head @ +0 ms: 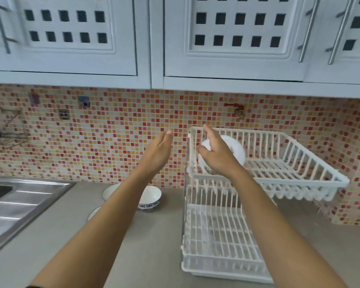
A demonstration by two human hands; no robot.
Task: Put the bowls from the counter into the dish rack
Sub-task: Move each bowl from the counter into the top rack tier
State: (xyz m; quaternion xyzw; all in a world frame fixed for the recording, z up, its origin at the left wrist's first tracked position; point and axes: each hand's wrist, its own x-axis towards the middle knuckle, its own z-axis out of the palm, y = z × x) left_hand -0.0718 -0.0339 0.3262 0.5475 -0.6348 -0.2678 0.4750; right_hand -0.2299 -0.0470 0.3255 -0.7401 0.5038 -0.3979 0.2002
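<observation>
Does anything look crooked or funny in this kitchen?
Only a little: the bowl in the dish rack's top shelf is tipped on its side, not flat. Nothing looks spilled or broken.

Right hand [218, 156] holds white bowl [236, 150] in dish rack [299, 163] upper tier.

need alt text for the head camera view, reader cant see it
A person's right hand sets a white bowl into the top tier of a white two-tier dish rack, while the open left hand hovers beside it. Three more bowls, one blue-patterned bowl, sit on the grey counter beside a steel sink.
</observation>
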